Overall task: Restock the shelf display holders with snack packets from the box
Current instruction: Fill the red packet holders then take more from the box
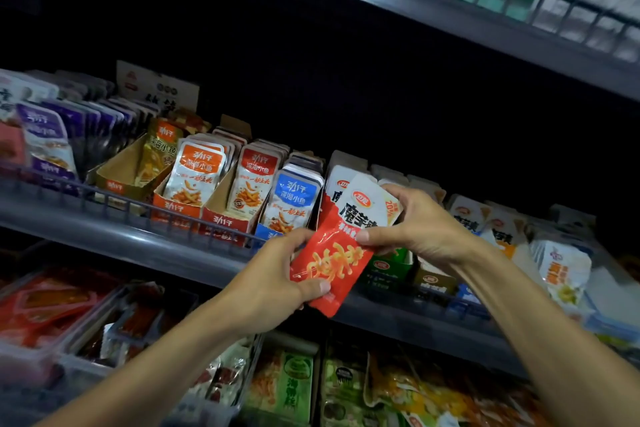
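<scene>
Item: snack packet (pixel 337 246), red-and-white foil pouch, possibly more than one pressed together; the count could not be told. Handling, judged: light, soft and pliable, with a glossy skin likely to slide under a loose pinch; contents probably squashable, so best taken by the flat sealed ends or edges, not squeezed across the middle. Appearance: white upper half with a red brand oval and dark lettering, red lower half with orange script, shiny highlights, sealed bottom strip. Position: held tilted in the air, just in front of the shelf rail (pixel 194 224), before the white holder (pixel 343 163) stocked with matching packets. Left hand (pixel 277 284) gripped the lower red end, thumb across the front. Right hand (pixel 415 222) pinched the upper white end, fingers curled over the top. Adjacent: blue packet holder (pixel 294 196) at the left, green carton (pixel 388 269) just behind the right hand.
</scene>
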